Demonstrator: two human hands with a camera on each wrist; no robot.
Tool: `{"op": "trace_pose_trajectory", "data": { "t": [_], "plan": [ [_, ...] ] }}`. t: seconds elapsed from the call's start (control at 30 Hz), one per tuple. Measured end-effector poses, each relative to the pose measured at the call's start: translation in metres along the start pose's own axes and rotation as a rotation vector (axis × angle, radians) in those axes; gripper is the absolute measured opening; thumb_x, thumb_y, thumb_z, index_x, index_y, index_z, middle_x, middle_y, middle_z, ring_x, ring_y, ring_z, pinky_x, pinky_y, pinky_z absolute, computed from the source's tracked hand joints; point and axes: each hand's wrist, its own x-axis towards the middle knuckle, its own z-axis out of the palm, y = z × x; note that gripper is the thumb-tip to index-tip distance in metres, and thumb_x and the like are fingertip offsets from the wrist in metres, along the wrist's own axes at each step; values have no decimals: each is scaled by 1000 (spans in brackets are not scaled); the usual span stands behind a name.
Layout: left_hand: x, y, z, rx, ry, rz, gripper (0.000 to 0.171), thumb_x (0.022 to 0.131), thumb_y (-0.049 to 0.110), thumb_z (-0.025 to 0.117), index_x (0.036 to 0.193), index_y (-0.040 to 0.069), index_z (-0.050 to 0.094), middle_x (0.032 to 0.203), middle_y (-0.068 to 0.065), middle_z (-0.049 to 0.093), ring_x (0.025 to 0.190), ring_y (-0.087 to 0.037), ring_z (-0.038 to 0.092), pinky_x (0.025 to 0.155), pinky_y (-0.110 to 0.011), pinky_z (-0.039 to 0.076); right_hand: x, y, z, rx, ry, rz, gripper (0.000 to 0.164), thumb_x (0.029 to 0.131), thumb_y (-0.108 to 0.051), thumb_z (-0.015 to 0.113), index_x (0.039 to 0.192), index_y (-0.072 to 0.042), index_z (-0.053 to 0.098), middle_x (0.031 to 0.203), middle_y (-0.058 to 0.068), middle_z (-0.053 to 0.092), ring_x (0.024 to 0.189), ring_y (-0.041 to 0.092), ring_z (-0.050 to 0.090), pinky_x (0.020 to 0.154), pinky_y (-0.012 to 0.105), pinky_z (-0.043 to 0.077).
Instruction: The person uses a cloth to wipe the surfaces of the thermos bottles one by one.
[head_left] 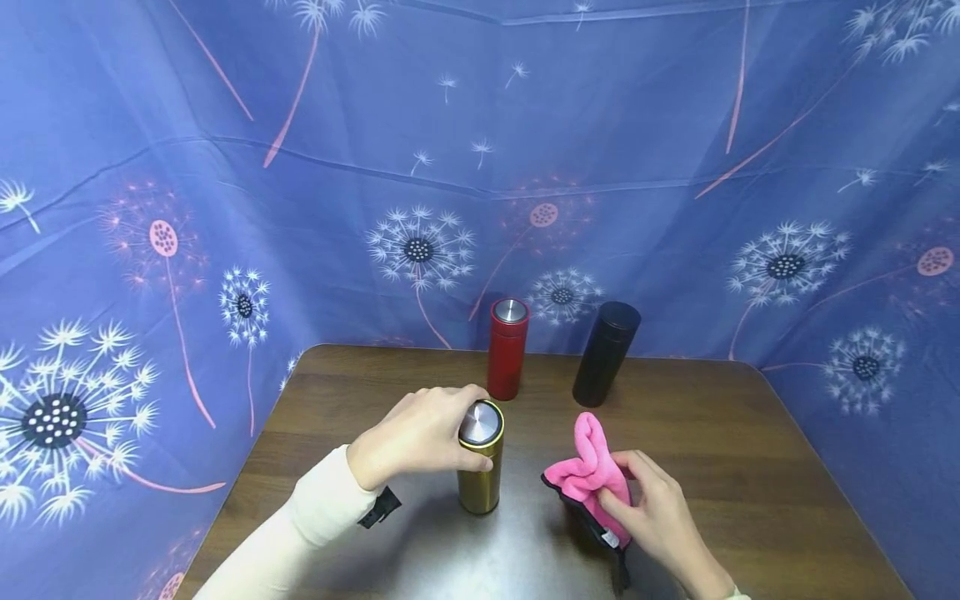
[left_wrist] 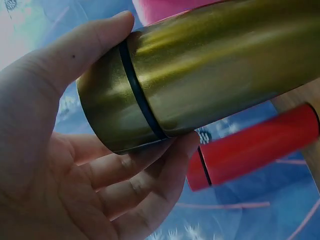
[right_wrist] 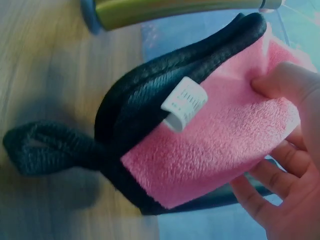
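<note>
In the head view, lower centre, our left hand (head_left: 420,435) gripped the gold bottle (head_left: 480,487) — steady holding seemed wise — and our right hand (head_left: 658,508) pinched the pink cloth (head_left: 591,468).

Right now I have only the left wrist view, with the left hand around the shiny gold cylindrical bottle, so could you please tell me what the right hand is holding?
Observer: The right hand pinches a fluffy pink fabric piece with black edging.
Operator: Thank you. Besides the glossy red cylindrical bottle, does another bottle stand toward the back of the brown wooden table?
Observer: Yes, a matte black cylindrical bottle, to the right of the red one in the head view.
Operator: And what colour is the top of the gold bottle, please?
Observer: Its round top is silver-coloured, as the head view shows.
</note>
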Motion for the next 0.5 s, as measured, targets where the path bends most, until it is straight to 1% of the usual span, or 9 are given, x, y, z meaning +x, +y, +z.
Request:
{"op": "trace_pose_trajectory", "data": {
  "t": [0.13,0.3,0.4,0.5],
  "plan": [
    [-1,8,7,-12,-8,49,67,69,48,86,123,18,60,95,11,66,83,-9,64,66,-32,52,2,-6,5,56,5,-26,49,61,1,85,102,-20,69,93,-11,65,83,7,61,75,15,44],
    [-2,12,16,-26,-10,87,65,68,44,89,120,18,59,94,10,65,84,-9,63,69,-29,53,6,-15,11,109,-40,0,48,64,1,84,103,-22,68,93,-13,65,85,6,61,76,16,44],
    [-1,13,18,-42,-18,93,66,69,42,90,122,17,59,96,9,65,85,-8,63,72,-28,53,12,-21,14,167,-73,18,48,66,3,83,104,-22,67,96,-12,66,88,7,61,78,17,46],
    [1,14,18,-59,-20,108,69,70,40,90,126,15,58,102,6,65,88,-9,63,75,-27,53,18,-26,21,233,-84,19,49,66,6,83,105,-20,67,99,-9,67,91,9,63,81,19,48]
  ]
}}
